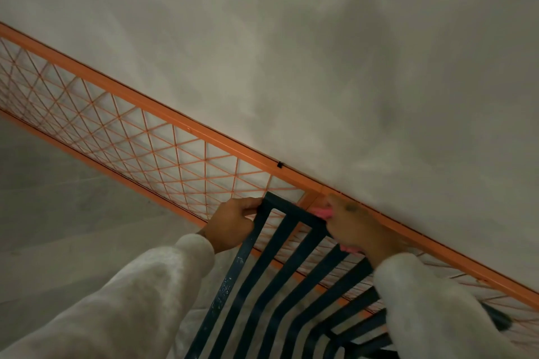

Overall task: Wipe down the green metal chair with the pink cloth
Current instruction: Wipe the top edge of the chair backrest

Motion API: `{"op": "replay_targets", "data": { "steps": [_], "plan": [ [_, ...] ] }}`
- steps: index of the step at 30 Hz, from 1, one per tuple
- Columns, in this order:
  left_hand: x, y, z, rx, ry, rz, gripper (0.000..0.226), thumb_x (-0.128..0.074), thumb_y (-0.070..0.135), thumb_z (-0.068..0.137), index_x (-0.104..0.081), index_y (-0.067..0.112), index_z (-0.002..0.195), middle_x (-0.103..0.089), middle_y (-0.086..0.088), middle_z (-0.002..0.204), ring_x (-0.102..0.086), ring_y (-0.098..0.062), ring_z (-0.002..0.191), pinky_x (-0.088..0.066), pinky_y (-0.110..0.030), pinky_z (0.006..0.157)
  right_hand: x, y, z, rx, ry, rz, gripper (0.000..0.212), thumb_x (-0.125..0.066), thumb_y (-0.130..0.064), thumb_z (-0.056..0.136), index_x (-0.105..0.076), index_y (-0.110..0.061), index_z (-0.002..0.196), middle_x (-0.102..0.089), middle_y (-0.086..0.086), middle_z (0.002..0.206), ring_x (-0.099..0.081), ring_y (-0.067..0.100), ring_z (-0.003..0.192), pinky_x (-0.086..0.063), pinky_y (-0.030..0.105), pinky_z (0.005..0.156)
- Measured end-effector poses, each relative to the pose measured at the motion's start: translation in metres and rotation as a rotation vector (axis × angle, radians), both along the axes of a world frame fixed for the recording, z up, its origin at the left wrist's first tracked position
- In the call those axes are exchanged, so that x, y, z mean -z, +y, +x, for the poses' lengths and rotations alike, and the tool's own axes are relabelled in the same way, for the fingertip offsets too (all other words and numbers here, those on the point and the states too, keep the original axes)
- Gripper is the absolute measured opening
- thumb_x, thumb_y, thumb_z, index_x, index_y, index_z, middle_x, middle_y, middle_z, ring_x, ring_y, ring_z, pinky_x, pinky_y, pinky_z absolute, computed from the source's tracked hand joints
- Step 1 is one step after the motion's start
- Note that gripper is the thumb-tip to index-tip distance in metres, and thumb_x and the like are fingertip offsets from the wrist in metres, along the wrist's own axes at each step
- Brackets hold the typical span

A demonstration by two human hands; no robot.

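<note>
The dark green metal chair [280, 245] fills the lower middle of the head view, its slatted back rising to a top rail. My left hand [232, 223] grips the left corner of that top rail. At the right end of the rail my right hand [354, 227] presses the pink cloth [322, 212] against the metal. Only small bits of the cloth show, above the fingers and below the palm. Both arms wear fluffy white sleeves.
An orange metal frame with diamond wire mesh [163, 137] runs diagonally just behind the chair's back, against a pale plastered wall [320, 52]. Grey floor [58, 213] lies at the lower left. The light is dim.
</note>
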State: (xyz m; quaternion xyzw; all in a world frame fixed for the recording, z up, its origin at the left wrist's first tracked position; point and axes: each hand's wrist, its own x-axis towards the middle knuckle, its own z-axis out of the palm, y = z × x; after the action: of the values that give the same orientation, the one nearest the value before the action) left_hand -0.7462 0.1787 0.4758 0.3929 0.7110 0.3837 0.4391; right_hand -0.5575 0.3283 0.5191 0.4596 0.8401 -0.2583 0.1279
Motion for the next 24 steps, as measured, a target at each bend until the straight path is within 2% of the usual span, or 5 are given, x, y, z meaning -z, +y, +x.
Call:
{"op": "replay_targets", "data": {
  "steps": [7, 10, 14, 20, 24],
  "plan": [
    [0.004, 0.011, -0.003, -0.031, 0.234, 0.031, 0.063, -0.041, -0.014, 0.082, -0.048, 0.013, 0.139, -0.051, -0.008, 0.142, -0.046, -0.022, 0.132, -0.034, -0.027, 0.105, 0.015, -0.043, -0.043, -0.108, 0.337, 0.146, 0.04, -0.054, 0.0, 0.091, -0.05, -0.036, 0.108, -0.062, -0.003, 0.101, -0.062, 0.015, 0.084, -0.059, 0.032, 0.071],
    [-0.002, 0.019, 0.002, 0.013, 0.407, 0.133, 0.056, -0.044, -0.011, 0.086, -0.051, 0.011, 0.136, -0.05, -0.008, 0.141, -0.044, -0.023, 0.132, -0.026, -0.018, 0.101, 0.015, -0.034, 0.002, -0.159, 0.342, 0.175, 0.044, -0.054, 0.005, 0.088, -0.058, -0.034, 0.107, -0.059, -0.018, 0.095, -0.057, -0.003, 0.081, -0.051, 0.014, 0.066],
    [0.004, 0.032, 0.011, 0.234, 0.738, 0.241, 0.047, -0.055, 0.001, 0.084, -0.059, 0.018, 0.128, -0.057, -0.005, 0.135, -0.045, -0.026, 0.131, -0.033, -0.044, 0.113, 0.018, -0.029, 0.068, -0.13, 0.388, 0.289, 0.048, -0.061, 0.015, 0.076, -0.065, -0.028, 0.099, -0.063, -0.019, 0.098, -0.061, 0.001, 0.083, -0.048, 0.012, 0.07],
    [-0.012, 0.053, 0.051, 0.509, 0.87, 0.321, 0.05, -0.053, -0.003, 0.072, -0.067, 0.015, 0.116, -0.069, -0.008, 0.109, -0.06, -0.033, 0.105, -0.046, -0.047, 0.093, 0.026, -0.024, 0.155, 0.074, 0.381, 0.293, 0.051, -0.053, 0.003, 0.088, -0.061, -0.039, 0.115, -0.069, -0.01, 0.114, -0.066, 0.011, 0.105, -0.053, 0.035, 0.094],
    [-0.012, 0.071, 0.091, 0.64, 0.866, 0.341, 0.051, -0.056, 0.0, 0.074, -0.064, 0.019, 0.121, -0.068, -0.004, 0.115, -0.06, -0.026, 0.102, -0.05, -0.042, 0.088, 0.028, -0.021, 0.206, 0.226, 0.334, 0.316, 0.042, -0.044, -0.013, 0.089, -0.062, -0.038, 0.118, -0.069, -0.01, 0.114, -0.067, 0.01, 0.104, -0.056, 0.039, 0.091]
  ]
}}
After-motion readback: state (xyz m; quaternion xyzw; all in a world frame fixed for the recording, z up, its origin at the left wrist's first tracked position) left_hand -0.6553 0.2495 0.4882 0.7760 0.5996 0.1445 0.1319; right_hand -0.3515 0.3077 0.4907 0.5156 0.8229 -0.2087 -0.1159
